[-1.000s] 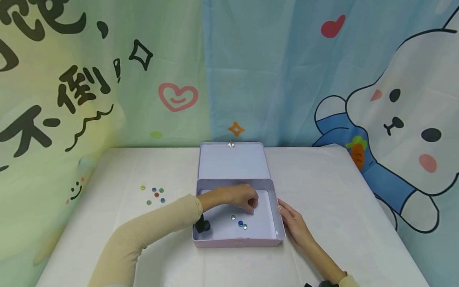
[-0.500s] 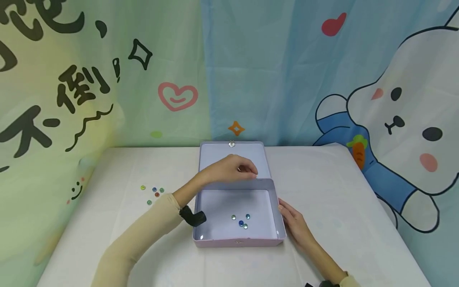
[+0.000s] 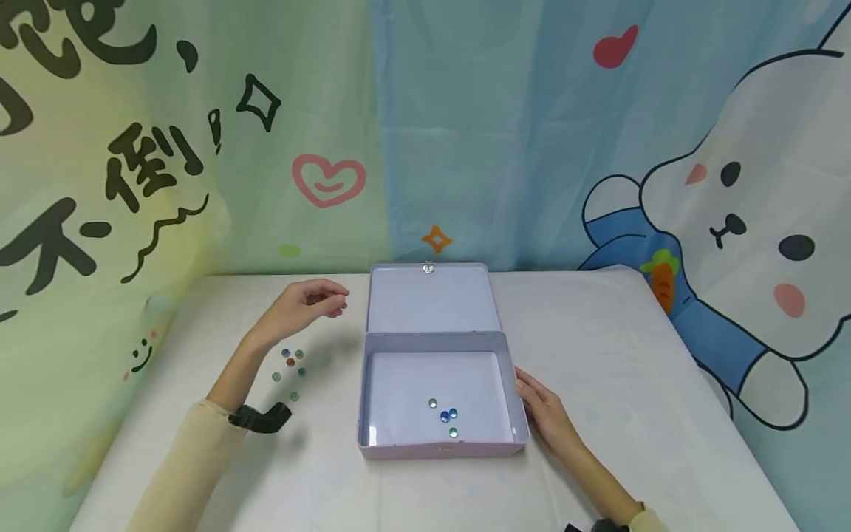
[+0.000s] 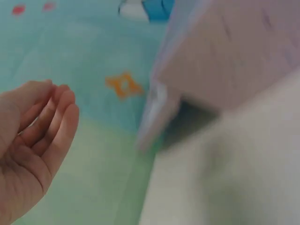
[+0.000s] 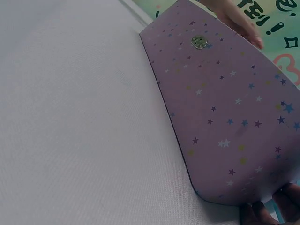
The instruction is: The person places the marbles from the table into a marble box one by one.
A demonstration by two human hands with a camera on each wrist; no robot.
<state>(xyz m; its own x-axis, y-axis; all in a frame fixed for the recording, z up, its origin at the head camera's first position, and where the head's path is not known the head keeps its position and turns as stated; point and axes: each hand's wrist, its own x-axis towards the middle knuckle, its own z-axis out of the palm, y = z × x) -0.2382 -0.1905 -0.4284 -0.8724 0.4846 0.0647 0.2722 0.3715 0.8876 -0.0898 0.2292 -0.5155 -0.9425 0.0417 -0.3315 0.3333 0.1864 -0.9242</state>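
Note:
A lilac tin box (image 3: 439,449) stands with its lid (image 3: 432,299) laid back, and several small glass marbles (image 3: 445,417) sit on its floor. My left hand (image 3: 302,307) hovers left of the lid, over the table's far part, fingers loosely bent with nothing visible between them. In the left wrist view that same hand (image 4: 37,145) shows a gap between palm and fingers. Near the left forearm several loose marbles (image 3: 290,362) are spread on the cloth. My right hand (image 3: 548,410) rests against the outside of the box's right wall, fingertips at the rim.
White cloth (image 3: 638,384) covers the table. Behind its far edge hangs a printed curtain (image 3: 459,133) with a cartoon rabbit. A black wrist strap (image 3: 261,419) sits on the left wrist. The box front carries a round metal clasp (image 5: 199,42).
The left hand has risen out of the box and swung left over the table. A blue marble now lies inside the box, and the marbles there have shifted slightly. The right hand stays put.

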